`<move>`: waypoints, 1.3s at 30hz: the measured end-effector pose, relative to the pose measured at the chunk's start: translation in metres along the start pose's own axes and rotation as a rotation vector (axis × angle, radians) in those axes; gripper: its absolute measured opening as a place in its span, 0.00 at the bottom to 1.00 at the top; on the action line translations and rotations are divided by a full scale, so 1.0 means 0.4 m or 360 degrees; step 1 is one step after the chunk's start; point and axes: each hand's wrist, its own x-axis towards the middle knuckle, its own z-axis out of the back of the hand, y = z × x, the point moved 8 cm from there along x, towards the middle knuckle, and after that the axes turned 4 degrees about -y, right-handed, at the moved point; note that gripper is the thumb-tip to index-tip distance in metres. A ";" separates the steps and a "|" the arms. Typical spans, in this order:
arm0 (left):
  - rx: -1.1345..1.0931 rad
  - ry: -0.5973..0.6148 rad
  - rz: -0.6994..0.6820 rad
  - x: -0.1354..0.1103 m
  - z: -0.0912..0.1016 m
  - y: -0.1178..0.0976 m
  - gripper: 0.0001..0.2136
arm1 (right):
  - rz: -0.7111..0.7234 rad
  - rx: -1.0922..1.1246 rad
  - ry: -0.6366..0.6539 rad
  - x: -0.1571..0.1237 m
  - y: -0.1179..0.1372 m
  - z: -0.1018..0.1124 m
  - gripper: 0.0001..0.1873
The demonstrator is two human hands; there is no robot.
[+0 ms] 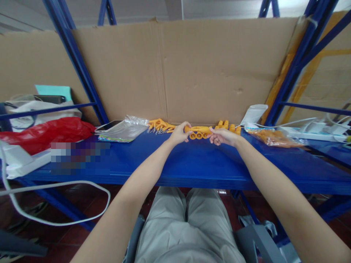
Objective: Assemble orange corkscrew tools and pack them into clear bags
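Observation:
A small stack of yellow-orange plastic pieces (199, 135) lies at the back of the blue table, with several round hollow ends facing me. My left hand (179, 133) is closed at the stack's left end, thumb and finger bent around an upper yellow piece (197, 129) lying sideways. At the opposite end, my right hand (223, 136) has its forefinger and thumb against the same upper piece, its other fingers curled. Both hands partly cover the ends. Left of them lies a pile of yellow pieces with small metal chains (159, 126). More yellow pieces (222, 124) stand behind my right hand.
The blue table (203, 160) backs onto a cardboard panel (214, 69). A phone (109, 126) and clear plastic bags (127, 130) lie left, near a red bag (52, 133). A bag of orange pieces (274, 137) and a white power strip (315, 132) are right. A white cable (74, 222) loops at lower left.

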 end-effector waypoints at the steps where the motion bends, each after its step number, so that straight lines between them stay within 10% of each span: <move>1: -0.0005 0.0003 0.0001 0.000 0.000 0.002 0.09 | 0.0017 -0.0001 -0.0008 0.000 0.001 0.002 0.28; 11: -0.0002 0.0032 0.0036 0.011 -0.005 0.033 0.09 | 0.0157 0.0226 -0.0077 0.014 0.006 0.006 0.12; 25: 0.0030 0.0005 -0.0035 0.005 0.000 0.012 0.09 | 0.0133 0.0042 -0.0252 0.024 -0.005 0.018 0.26; 33: 0.0064 0.0029 -0.0026 0.006 -0.003 0.025 0.09 | 0.0201 0.0076 -0.0195 0.020 0.009 0.011 0.15; 39: 0.0087 0.0027 -0.0039 0.000 -0.010 0.012 0.09 | 0.0068 -0.0108 -0.0204 0.025 -0.014 0.012 0.35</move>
